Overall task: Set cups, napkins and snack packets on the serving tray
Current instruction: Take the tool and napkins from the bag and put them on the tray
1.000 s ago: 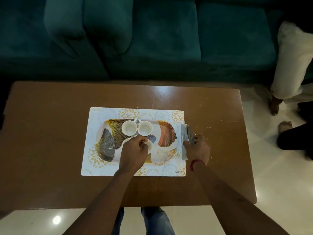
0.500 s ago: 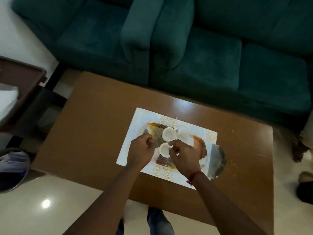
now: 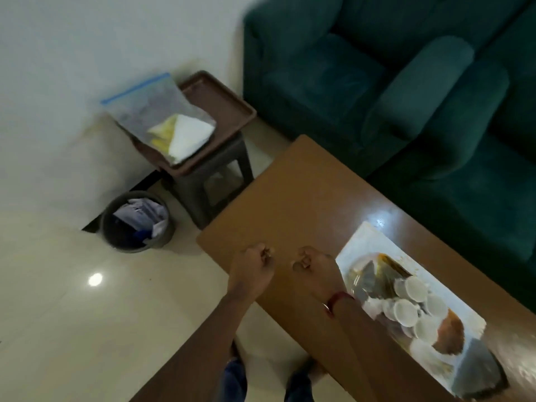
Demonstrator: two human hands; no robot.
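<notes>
The patterned serving tray point(image 3: 368, 271) lies on a white placemat point(image 3: 362, 239) at the right of the brown table point(image 3: 290, 198). White cups point(image 3: 404, 311) stand clustered on the tray, blurred by camera motion. A grey packet point(image 3: 475, 372) lies at the mat's near right end. My left hand point(image 3: 251, 271) and my right hand point(image 3: 314, 266) hover over the table's left end, well left of the tray, fingers curled with nothing in them. A clear zip bag holding white napkins point(image 3: 188, 134) rests on a brown tray on a stool point(image 3: 214, 181) off the table's far left.
A dark waste bin point(image 3: 136, 224) full of paper stands on the tiled floor beside the stool. A green sofa point(image 3: 406, 82) runs behind the table. A white wall is at the left. My legs show below the table's near edge.
The view has swung left, bringing the stool, bag and bin into sight. Both hands have left the cups on the tray and moved to the table's left end.
</notes>
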